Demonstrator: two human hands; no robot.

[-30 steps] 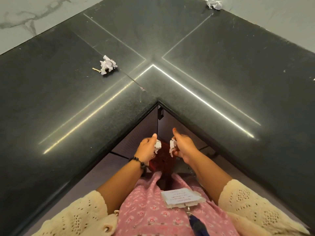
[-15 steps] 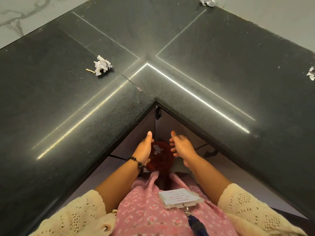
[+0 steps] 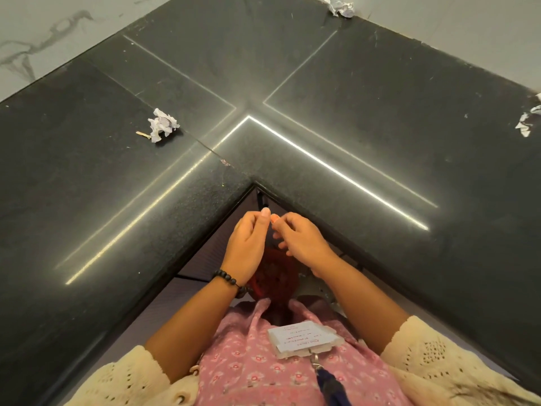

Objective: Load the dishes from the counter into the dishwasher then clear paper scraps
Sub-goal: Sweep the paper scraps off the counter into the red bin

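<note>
Empty hands [image 3: 247, 244] — (loosely curled) — over bin [image 3: 273, 273]

black stone counter [image 3: 380, 127], red bin [image 3: 276, 273], badge [image 3: 304, 338], bead bracelet [image 3: 229, 281]

The red bin [image 3: 275, 273] below the counter's inner corner is mostly hidden: the left hand [image 3: 247, 244] covers its 9 o'clock side, the right hand [image 3: 304, 244] its 2 o'clock side, and the pink garment [image 3: 257, 364] its 6 o'clock rim. What lies inside it cannot be told. The paper scrap [image 3: 530, 120] at 3 o'clock on the black counter [image 3: 87, 200] is cut by the picture's right edge. Another crumpled scrap [image 3: 339, 6] at 12 o'clock sits close to the top edge. The print on the badge card [image 3: 304, 336] is too small to read. Whether the loosely curled fingers pinch anything cannot be told.
</note>
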